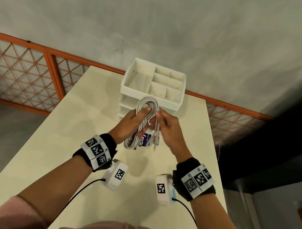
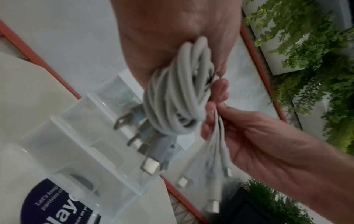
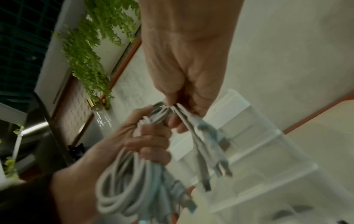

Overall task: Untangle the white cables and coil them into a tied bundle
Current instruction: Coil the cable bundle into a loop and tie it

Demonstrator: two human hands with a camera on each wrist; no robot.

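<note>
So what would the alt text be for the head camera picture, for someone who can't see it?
Seen from above, a person's left hand grips a coil of white cables over a pale table, while the right hand pinches the loose ends beside it. A white divided organizer stands behind, and both wrists wear bands with black-and-white markers.

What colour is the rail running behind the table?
Orange: the rail frames diamond-lattice panels. The head view shows it best.

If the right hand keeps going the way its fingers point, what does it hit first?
The right hand already pinches the loose ends of the white cables. Straight on, it would probably meet the left hand gripping the coil, though depth is unclear.
</note>
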